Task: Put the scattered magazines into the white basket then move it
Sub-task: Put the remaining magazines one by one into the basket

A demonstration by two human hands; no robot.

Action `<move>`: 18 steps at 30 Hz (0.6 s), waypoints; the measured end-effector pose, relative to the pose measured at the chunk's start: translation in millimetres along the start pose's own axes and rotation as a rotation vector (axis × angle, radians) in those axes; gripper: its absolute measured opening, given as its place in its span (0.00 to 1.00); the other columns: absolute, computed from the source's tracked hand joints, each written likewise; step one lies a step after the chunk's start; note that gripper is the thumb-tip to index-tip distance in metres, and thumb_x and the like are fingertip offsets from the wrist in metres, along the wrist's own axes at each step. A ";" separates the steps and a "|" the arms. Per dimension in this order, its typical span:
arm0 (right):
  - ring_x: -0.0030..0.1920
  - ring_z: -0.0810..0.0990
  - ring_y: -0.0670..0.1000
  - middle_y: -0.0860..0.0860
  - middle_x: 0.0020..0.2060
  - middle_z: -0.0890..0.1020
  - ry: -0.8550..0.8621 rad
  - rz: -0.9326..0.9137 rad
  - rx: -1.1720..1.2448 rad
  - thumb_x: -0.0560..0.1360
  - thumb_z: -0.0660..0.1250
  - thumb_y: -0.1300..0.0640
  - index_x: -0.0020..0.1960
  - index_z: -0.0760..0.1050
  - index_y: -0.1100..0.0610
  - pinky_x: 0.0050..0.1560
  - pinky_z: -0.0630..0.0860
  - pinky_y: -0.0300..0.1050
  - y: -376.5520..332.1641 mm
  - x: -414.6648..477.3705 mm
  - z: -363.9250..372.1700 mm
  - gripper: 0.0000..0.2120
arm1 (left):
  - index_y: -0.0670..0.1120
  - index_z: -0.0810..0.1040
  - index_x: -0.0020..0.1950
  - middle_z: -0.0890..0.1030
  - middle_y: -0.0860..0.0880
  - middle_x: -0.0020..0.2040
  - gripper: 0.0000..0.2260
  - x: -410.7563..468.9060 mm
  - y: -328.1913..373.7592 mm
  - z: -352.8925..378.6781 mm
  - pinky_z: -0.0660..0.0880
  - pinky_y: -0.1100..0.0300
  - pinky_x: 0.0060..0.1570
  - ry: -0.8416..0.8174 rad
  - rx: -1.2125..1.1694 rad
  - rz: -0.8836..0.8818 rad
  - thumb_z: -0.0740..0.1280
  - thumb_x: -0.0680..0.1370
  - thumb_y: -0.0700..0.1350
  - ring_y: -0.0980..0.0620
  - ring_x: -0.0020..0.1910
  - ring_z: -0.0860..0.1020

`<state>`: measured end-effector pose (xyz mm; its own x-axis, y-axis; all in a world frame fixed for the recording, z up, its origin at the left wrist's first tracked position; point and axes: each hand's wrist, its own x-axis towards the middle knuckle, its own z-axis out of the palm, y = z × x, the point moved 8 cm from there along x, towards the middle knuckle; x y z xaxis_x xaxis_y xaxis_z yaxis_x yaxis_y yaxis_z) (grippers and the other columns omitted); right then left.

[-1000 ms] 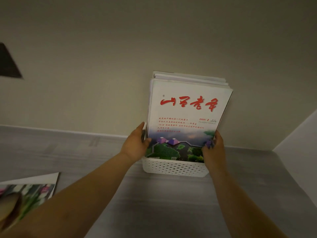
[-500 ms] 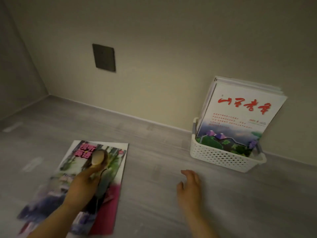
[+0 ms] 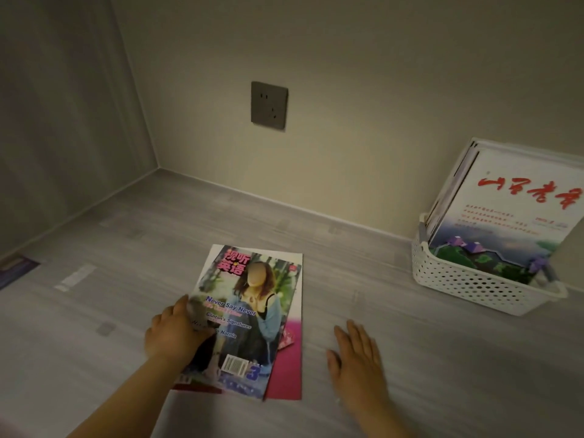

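A white perforated basket (image 3: 467, 284) stands at the right against the wall, with several magazines upright in it; the front one (image 3: 518, 213) has red lettering on a white cover. On the grey floor in the middle lies a colourful magazine (image 3: 249, 314) on top of a pink one (image 3: 289, 368). My left hand (image 3: 177, 333) grips the left edge of the colourful magazine, thumb on the cover. My right hand (image 3: 357, 358) rests flat on the floor to the right of the pile, fingers apart, holding nothing.
A grey wall socket (image 3: 269, 105) sits on the back wall above the floor. A side wall closes the corner at the left. The edge of another magazine or paper (image 3: 15, 270) shows at the far left on the floor.
Both hands have left the magazine in the basket. The view swung left; my left hand came onto the colourful magazine's edge and my right hand settled on the floor beside it.
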<state>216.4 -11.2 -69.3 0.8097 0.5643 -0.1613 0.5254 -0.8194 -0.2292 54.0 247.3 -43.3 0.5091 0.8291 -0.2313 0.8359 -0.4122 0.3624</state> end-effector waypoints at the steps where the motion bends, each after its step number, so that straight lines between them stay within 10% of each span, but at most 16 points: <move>1: 0.74 0.40 0.49 0.51 0.75 0.44 -0.005 0.005 -0.009 0.78 0.44 0.46 0.73 0.45 0.50 0.73 0.37 0.46 -0.6 -0.3 0.2 0.25 | 0.46 0.54 0.71 0.69 0.41 0.67 0.38 3.3 0.9 -1.8 0.68 0.49 0.61 -0.004 0.023 -0.002 0.69 0.69 0.56 0.40 0.65 0.68; 12: 0.74 0.44 0.49 0.50 0.75 0.47 -0.083 0.035 0.106 0.78 0.51 0.47 0.73 0.48 0.50 0.73 0.41 0.46 0.2 3.3 -3.5 0.26 | 0.39 0.68 0.58 0.79 0.35 0.48 0.10 10.1 22.6 -24.5 0.74 0.50 0.42 -0.003 -0.300 0.170 0.56 0.77 0.37 0.38 0.44 0.77; 18: 0.66 0.68 0.55 0.57 0.69 0.66 -0.088 0.226 0.982 0.76 0.59 0.53 0.71 0.54 0.55 0.63 0.66 0.45 6.7 11.0 -38.9 0.26 | 0.43 0.68 0.49 0.77 0.42 0.41 0.05 -18.4 76.5 -59.6 0.73 0.63 0.33 0.017 -0.769 0.371 0.57 0.77 0.34 0.47 0.35 0.74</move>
<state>239.0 -14.4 -35.2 0.8208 0.4437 -0.3598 -0.1176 -0.4851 -0.8665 96.4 223.0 42.4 0.7141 0.6992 0.0349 0.2406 -0.2918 0.9257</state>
